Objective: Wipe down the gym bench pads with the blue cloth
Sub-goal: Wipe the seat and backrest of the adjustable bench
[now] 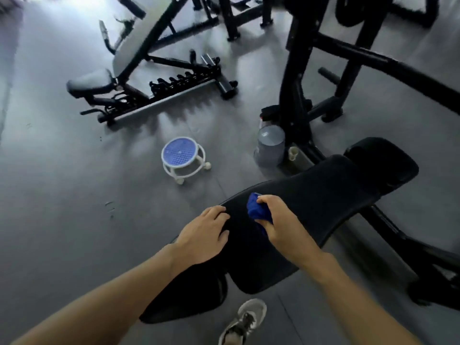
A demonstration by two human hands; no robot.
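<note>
Wiping is judged under way on the long black bench pad [311,202]; its far end and the separate seat pad [383,160] look untreated. Right hand [281,222] grasps the bunched blue cloth [256,210] against the pad's near section. Left hand [206,232] rests flat, fingers relaxed, on the pad edge. No wet or wiped areas are discernible; motion blur obscures detail.

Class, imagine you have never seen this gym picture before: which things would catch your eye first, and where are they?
The blue cloth stands out first, bunched in the right hand on the black bench pad near the middle. The left hand rests flat on the pad's near edge beside it. On the grey floor beyond sits a small white stool with a blue round top.
</note>
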